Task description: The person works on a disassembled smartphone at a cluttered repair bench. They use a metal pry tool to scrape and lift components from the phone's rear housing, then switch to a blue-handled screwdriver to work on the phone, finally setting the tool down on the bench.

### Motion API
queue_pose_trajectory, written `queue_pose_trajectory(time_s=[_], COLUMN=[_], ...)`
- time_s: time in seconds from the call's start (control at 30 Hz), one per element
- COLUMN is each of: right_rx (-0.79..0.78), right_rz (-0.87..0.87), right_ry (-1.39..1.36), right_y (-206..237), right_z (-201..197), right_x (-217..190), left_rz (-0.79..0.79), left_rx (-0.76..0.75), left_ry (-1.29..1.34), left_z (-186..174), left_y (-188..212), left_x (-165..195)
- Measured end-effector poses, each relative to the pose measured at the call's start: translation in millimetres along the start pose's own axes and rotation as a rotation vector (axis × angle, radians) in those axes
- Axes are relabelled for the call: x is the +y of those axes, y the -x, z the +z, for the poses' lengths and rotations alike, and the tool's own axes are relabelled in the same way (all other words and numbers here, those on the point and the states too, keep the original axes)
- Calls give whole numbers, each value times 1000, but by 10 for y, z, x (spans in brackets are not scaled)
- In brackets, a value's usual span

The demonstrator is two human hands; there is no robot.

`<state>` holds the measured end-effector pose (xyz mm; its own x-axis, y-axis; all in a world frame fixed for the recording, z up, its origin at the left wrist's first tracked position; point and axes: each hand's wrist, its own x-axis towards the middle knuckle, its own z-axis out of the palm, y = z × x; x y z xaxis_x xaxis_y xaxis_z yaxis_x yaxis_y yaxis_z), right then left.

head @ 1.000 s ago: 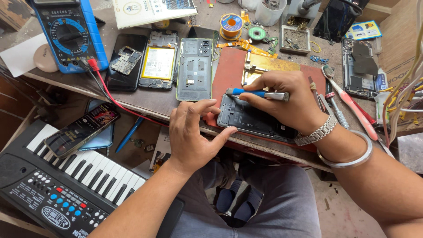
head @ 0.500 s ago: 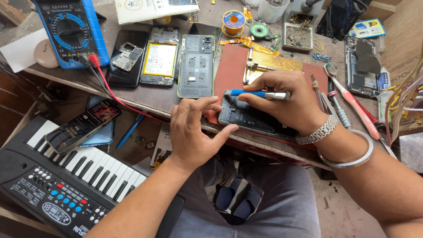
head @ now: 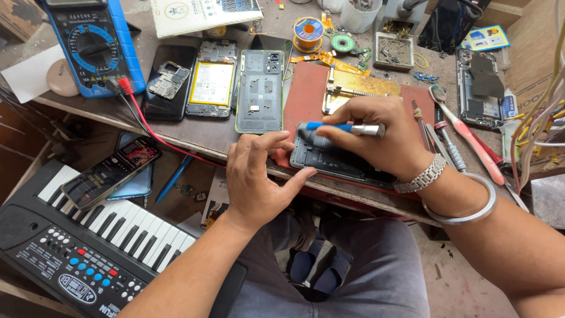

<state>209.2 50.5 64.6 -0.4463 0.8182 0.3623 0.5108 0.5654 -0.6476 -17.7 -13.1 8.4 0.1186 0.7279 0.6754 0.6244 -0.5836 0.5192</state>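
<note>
An opened dark phone (head: pixel 335 162) lies on a red mat (head: pixel 306 100) at the workbench's front edge. My right hand (head: pixel 376 135) rests over it and grips a blue and silver screwdriver (head: pixel 344 127), held nearly level with its tip pointing left onto the phone's upper left corner. My left hand (head: pixel 259 176) steadies the phone's left end, index finger and thumb touching it. A metal watch and a bangle sit on my right wrist.
Three more opened phones (head: pixel 259 88) lie side by side behind. A blue multimeter (head: pixel 94 44) with red and black leads stands far left. A solder spool (head: pixel 309 29), a parts tray (head: pixel 394 50) and a toothbrush (head: pixel 465 132) crowd the bench. A keyboard (head: pixel 88 235) with a phone on it sits lower left.
Both hands stay on the dark phone. The screwdriver has tilted slightly and my left fingers have shifted a little along the phone's left end.
</note>
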Motion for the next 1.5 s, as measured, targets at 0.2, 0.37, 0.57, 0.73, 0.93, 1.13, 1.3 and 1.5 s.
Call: queue_pose_trajectory(time_s=[0.2,0.37,0.57,0.73,0.93,1.13,1.3,1.5], right_rx=[41,0,30,34,9,-20,7,1], right_rz=[-71,12,-51,-22,-16,39,-47,-6], right_ry=[11,-10,3,19,-35,-17,-43,-47], right_y=[-1,3,0,3,-1,-3,-2,2], right_z=[-9,7,-8,1,-8,-20,-23,-10], right_x=[21,28,19,6,2,-5,5,9], left_rz=[14,0,1,1,3,1,9,1], left_rx=[12,-3,-9,0,-8,-2,9,-12], left_ry=[5,-6,-7,2,-14,-3,4,-6], left_z=[4,6,1,3,-8,0,7,-2], left_y=[-3,-6,-6,-1,-3,-8,-6,-5], left_x=[-2,-4,-1,4,-3,-5,-2,-6])
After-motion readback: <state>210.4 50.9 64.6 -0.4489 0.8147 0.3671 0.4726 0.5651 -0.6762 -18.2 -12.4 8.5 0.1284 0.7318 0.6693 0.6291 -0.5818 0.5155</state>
